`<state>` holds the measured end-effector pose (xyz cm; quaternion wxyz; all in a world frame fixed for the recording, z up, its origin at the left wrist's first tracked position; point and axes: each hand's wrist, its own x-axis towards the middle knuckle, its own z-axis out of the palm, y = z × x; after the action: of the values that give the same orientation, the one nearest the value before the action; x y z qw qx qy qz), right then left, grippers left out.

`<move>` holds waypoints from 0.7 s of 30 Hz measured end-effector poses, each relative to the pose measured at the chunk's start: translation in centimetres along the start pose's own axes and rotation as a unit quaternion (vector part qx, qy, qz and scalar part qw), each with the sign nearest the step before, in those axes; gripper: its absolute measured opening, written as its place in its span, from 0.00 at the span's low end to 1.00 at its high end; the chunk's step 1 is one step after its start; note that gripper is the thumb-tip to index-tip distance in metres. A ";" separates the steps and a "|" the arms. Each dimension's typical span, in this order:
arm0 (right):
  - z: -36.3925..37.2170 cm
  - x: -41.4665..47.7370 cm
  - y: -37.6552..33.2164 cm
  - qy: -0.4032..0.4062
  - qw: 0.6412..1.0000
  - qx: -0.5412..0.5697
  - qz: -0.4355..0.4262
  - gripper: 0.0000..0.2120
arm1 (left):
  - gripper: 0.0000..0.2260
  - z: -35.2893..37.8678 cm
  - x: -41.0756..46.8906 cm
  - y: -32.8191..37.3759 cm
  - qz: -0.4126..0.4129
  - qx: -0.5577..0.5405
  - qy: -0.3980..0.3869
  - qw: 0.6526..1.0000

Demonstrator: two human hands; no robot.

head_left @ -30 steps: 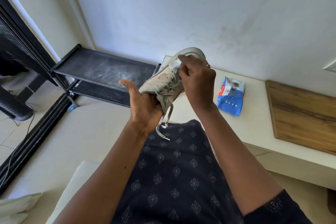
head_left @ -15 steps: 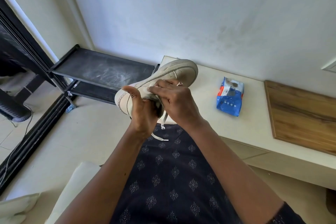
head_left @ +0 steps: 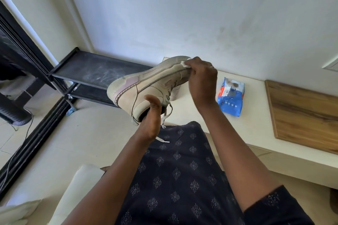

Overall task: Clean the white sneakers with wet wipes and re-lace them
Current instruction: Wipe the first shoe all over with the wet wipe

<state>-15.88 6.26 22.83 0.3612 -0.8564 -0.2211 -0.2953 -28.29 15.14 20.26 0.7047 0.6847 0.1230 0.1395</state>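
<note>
A long cream counter runs along the wall, with a brown wooden board at its right end. Above its left end, a worn off-white lace-up sneaker is held in the air, tilted, sole up and toe toward the wall. The left hand grips its heel, fingers inside the opening and thumb outside. The right hand pinches a small white wet wipe against the toe edge. A blue plastic wipes packet lies mid-counter; its contents are hidden.

a beige sneaker with a pink heel patch, a blue wipes pack and navy diamond-patterned cloth are seen.
</note>
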 end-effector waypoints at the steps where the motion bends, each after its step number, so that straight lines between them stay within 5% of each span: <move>1: 0.1 -0.3 -0.7 0.006 1.000 0.014 -0.019 0.12 | 0.35 0.0 0.0 0.1 0.006 0.020 0.004 1.000; 8: 0.1 -2.3 -4.4 -0.067 0.981 0.074 -0.169 0.13 | 0.40 -0.4 0.1 -0.5 0.032 0.071 0.001 0.997; 13: -0.8 -2.4 -3.8 -0.062 0.975 0.032 -0.213 0.14 | 0.32 -0.2 -0.4 -0.8 0.025 0.056 0.000 0.998; 21: -0.3 -0.1 1.7 0.025 1.000 -0.001 0.016 0.09 | 0.33 -0.3 0.4 -0.5 0.021 -0.062 0.043 0.997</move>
<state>-15.04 4.91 22.03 0.3700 -0.8528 -0.1979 -0.3110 -28.05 15.53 19.80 0.7367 0.6355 0.1301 0.1912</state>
